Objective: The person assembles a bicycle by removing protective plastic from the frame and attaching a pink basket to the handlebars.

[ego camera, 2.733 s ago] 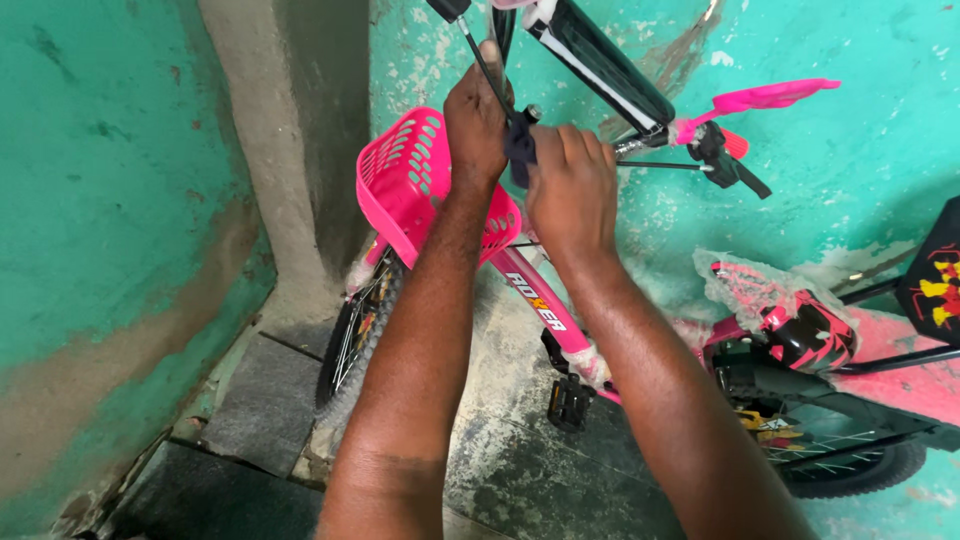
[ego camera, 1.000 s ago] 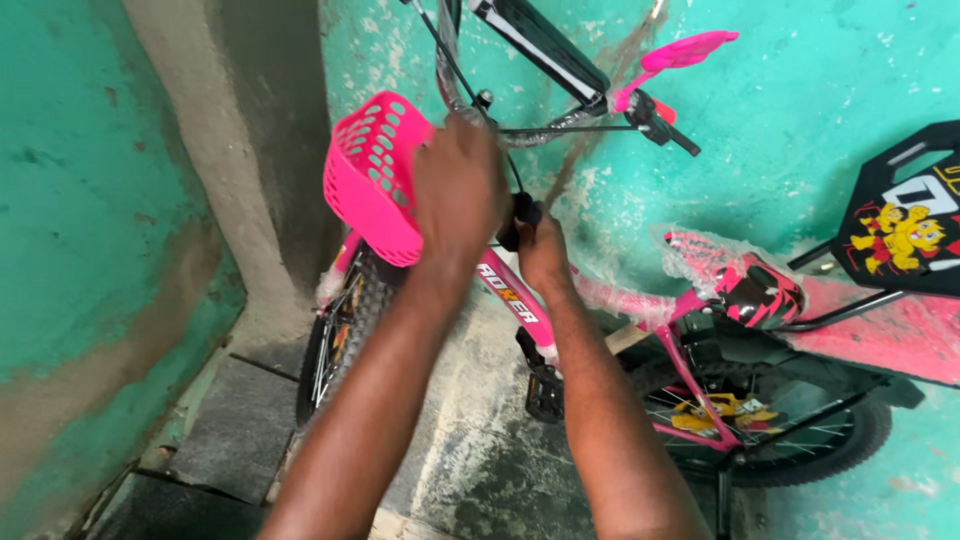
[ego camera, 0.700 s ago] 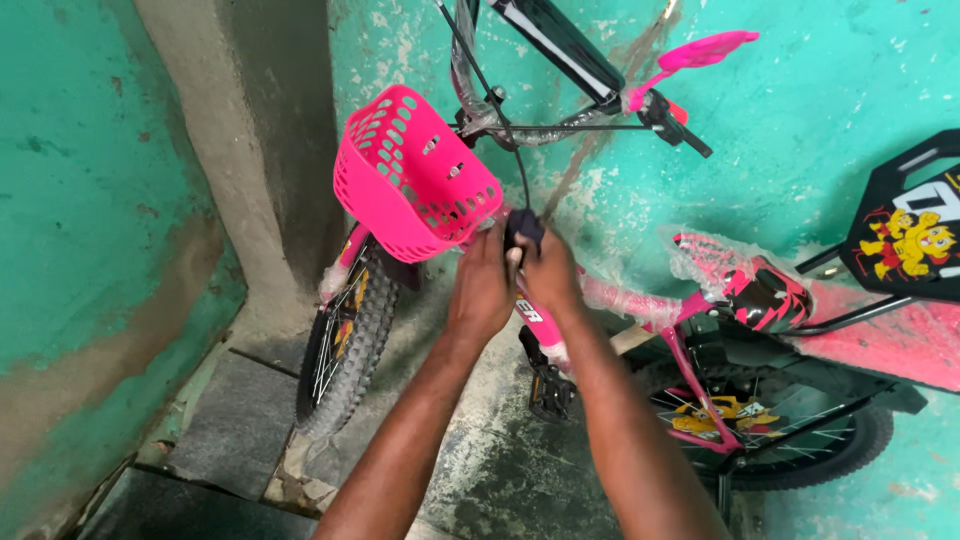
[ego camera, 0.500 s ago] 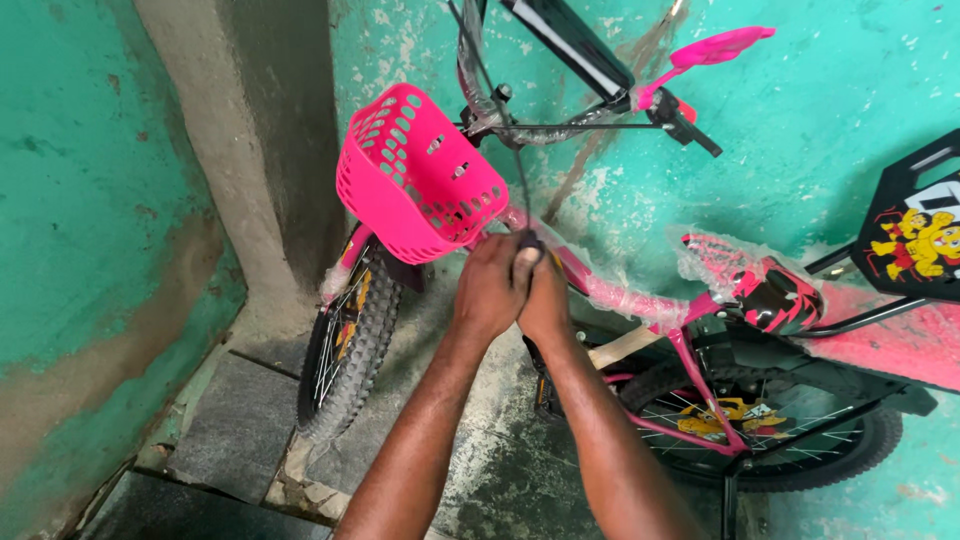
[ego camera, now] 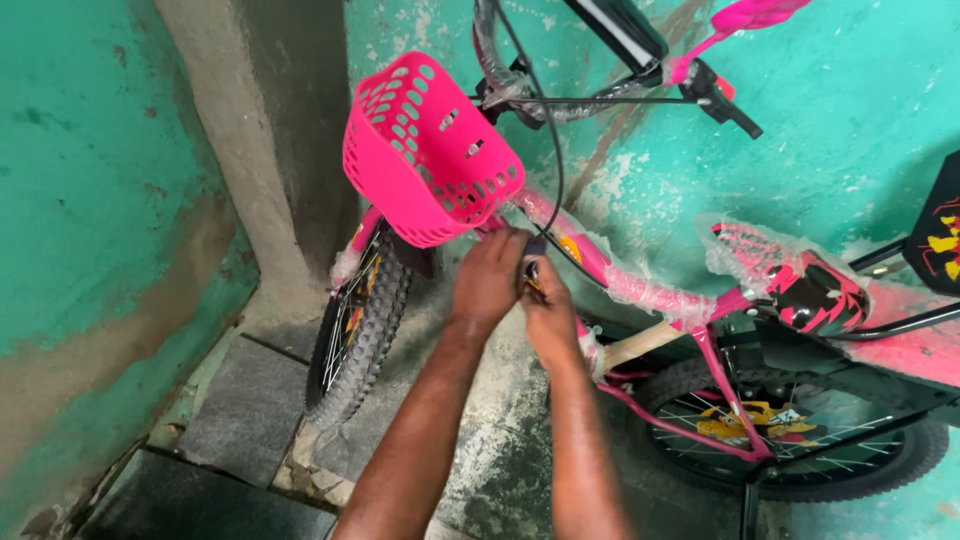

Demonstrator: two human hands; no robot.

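small pink bicycle (ego camera: pixel 640 290), leaned against a worn teal wall (ego camera: pixel 850 130), frame tube partly sheathed in clear plastic wrap. pink plastic basket (ego camera: pixel 430 150) with slotted sides was mounted at the front, tilted, directly above the knobby front tyre (ego camera: pixel 362 330) and just above the hands. handlebar (ego camera: pixel 560 95) ran across the top of view, ending in a black brake lever (ego camera: pixel 722 100) with pink streamers beside it; a thin black cable (ego camera: pixel 555 160) dropped from the bar, passed in front of the basket's right edge and ran down toward the hands. saddle (ego camera: pixel 800 285), pink and black, was wrapped in plastic, to the right of the hands and well apart from them. rear wheel (ego camera: pixel 790 440) sat at lower right with a yellow-printed guard among the spokes. a grey concrete pillar (ego camera: pixel 250 140) stood to the left of the front wheel, over a dark stone step (ego camera: pixel 240 410). left hand (ego camera: pixel 488 280) was closed, fingers curled at the frame just under the basket. right hand (ego camera: pixel 548 300) was pressed against it, fingers pinched on a small dark item (ego camera: pixel 532 262) with a yellowish part; what that item was could not be told. both hands met at the front of the frame tube, where the cable came down; the hands hid the exact contact.
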